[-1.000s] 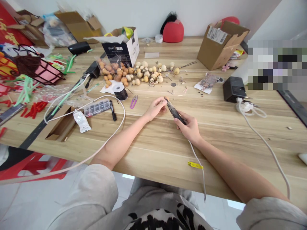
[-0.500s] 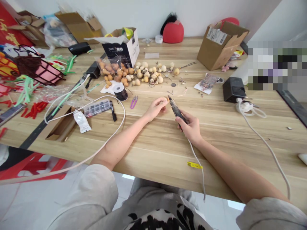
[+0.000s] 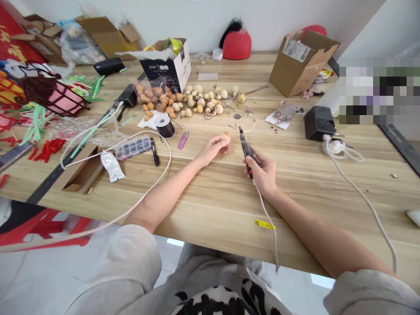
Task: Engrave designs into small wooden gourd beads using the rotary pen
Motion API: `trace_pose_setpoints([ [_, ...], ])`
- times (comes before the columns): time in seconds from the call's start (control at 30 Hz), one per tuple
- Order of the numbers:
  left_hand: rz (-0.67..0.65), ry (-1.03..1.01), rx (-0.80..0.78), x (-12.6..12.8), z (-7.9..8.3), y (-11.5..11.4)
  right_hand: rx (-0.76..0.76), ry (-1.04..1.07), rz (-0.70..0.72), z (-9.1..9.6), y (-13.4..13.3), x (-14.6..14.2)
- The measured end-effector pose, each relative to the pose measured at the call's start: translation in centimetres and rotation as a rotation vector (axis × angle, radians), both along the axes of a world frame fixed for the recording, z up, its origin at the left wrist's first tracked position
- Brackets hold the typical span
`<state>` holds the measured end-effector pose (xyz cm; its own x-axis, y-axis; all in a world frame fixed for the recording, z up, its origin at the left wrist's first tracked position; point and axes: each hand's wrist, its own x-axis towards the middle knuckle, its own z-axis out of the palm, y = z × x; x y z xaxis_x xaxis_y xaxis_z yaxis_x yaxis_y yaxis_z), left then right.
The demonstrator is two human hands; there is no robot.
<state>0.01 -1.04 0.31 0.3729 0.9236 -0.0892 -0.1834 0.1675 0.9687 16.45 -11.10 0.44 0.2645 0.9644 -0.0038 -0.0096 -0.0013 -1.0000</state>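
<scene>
Where the wooden bench (image 3: 203,210) spreads across the view, a brown cardboard box (image 3: 288,70) stands at its far right and a black-and-white box (image 3: 162,68) at its far left-centre. Just in front of the latter lies a heap of small gourds (image 3: 200,107), orange-brown at the left and pale toward the right, well beyond both hands. Nearer, on the left, sits a clear compartment case (image 3: 133,148). The right hand (image 3: 264,170) is wrapped round the body of a dark handheld power tool (image 3: 246,148), thumb along its near side, the tip sticking out past the fingers and pointing toward the far side of the bench; a white cord (image 3: 267,212) trails from its near end to the bench edge. The left hand (image 3: 212,151) is held narrow, thumb and fingertips pinched on a little gourd that juts out just past them. Left of that hand, apart from it, are a spool of dark thread (image 3: 165,127), a black marker pen (image 3: 155,153) and purple snips (image 3: 183,140). Smallest of all, the little gourd (image 3: 228,135) sits at the left hand's fingertips, between that hand and the tool, whose tip is near it but not touching.
</scene>
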Motion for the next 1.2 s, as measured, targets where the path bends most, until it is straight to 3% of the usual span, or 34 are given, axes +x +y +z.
trace_pose_setpoints([
  [0.2,0.032,-0.126,-0.193,-0.1,1.0,0.2,-0.013,0.022,-0.006,0.0,0.0,-0.1],
  [0.4,0.036,-0.199,-0.259,-0.4,1.5,0.2,0.001,-0.013,0.000,-0.2,0.1,0.0],
  [0.63,0.082,-0.207,-0.256,-0.2,0.8,0.6,-0.001,-0.019,0.011,-0.4,0.1,0.1],
  [0.83,0.043,-0.202,-0.142,-0.3,0.3,0.5,0.013,-0.043,0.017,-0.6,0.1,0.2],
  [1.2,0.042,-0.169,-0.148,-0.4,0.8,0.2,-0.045,0.007,0.022,-0.1,0.1,0.0],
])
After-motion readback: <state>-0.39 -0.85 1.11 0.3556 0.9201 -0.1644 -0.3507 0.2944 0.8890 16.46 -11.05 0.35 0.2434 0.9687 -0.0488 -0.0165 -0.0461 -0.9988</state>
